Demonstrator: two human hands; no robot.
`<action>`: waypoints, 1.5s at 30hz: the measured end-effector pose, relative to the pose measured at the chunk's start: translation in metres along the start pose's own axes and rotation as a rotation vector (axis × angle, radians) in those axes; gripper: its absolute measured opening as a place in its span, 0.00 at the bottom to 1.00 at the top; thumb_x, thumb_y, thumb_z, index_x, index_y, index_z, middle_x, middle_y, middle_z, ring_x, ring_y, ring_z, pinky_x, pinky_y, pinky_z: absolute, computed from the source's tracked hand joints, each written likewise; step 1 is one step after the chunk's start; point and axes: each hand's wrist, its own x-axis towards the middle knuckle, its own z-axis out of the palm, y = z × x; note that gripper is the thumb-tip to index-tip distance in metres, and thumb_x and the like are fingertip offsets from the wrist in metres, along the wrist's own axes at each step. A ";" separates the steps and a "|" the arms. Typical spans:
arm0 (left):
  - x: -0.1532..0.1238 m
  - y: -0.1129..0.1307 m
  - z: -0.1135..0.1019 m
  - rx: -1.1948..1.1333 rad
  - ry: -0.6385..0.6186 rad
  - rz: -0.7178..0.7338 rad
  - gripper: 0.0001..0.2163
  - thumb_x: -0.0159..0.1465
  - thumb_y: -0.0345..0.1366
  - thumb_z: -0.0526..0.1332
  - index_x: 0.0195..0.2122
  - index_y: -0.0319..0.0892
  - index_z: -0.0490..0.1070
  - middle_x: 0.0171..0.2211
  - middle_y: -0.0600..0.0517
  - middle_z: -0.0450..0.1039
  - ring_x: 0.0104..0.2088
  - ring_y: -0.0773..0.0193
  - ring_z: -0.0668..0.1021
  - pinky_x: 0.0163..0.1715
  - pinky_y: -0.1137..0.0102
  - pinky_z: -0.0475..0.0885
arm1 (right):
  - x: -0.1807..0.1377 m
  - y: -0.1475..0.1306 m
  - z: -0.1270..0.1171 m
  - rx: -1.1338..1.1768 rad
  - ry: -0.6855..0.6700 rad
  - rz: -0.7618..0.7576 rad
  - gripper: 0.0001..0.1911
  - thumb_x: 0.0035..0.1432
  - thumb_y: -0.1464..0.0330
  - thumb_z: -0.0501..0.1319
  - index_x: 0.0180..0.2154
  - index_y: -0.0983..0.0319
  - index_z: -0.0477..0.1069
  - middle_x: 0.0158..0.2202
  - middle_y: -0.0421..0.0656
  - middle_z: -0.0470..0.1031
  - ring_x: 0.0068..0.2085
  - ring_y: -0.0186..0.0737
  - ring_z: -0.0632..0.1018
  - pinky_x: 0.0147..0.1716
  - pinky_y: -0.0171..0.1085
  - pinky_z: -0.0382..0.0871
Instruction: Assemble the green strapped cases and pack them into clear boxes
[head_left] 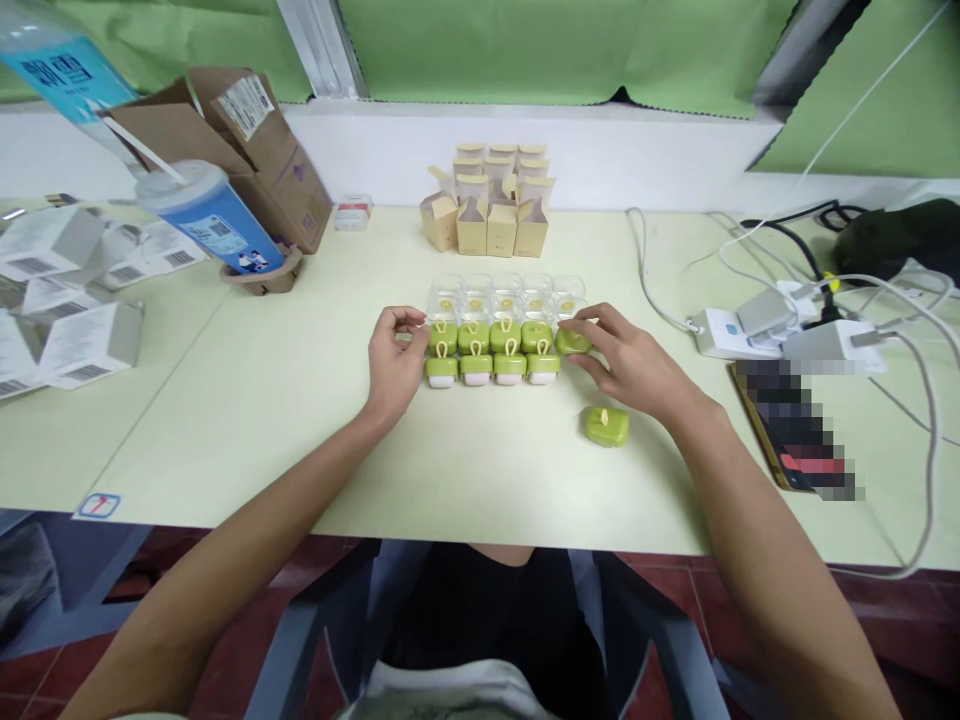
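Observation:
Several small green cases with yellow loops lie in two rows on the pale table, behind them a row of clear plastic boxes. My left hand rests at the left end of the rows, its thumb and fingers pinched on the end green case. My right hand is at the right end, fingers closed on a green case in the back row. One more green case lies alone on the table just below my right hand.
Tan cardboard cartons are stacked at the back centre. A brown box and a blue cup stand back left, white boxes far left. A power strip with cables and a phone lie right.

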 end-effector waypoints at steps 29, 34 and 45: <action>0.003 0.004 -0.001 0.080 -0.036 -0.039 0.06 0.61 0.31 0.67 0.39 0.45 0.74 0.40 0.51 0.78 0.40 0.62 0.79 0.40 0.68 0.76 | 0.001 -0.006 0.003 -0.159 -0.013 0.044 0.25 0.79 0.63 0.54 0.71 0.60 0.68 0.62 0.59 0.74 0.39 0.49 0.82 0.28 0.44 0.71; 0.003 -0.001 -0.001 0.089 -0.044 -0.013 0.07 0.61 0.32 0.67 0.40 0.45 0.75 0.40 0.51 0.79 0.40 0.62 0.79 0.39 0.68 0.75 | 0.003 -0.009 -0.001 -0.162 -0.020 0.086 0.29 0.78 0.63 0.55 0.75 0.61 0.62 0.62 0.59 0.75 0.40 0.51 0.83 0.27 0.45 0.71; 0.004 -0.007 0.000 0.054 -0.050 -0.042 0.06 0.62 0.33 0.66 0.41 0.46 0.74 0.41 0.51 0.78 0.41 0.61 0.79 0.43 0.67 0.75 | 0.003 -0.010 0.001 -0.155 -0.017 0.079 0.27 0.78 0.63 0.55 0.73 0.61 0.65 0.64 0.59 0.74 0.46 0.53 0.84 0.29 0.44 0.71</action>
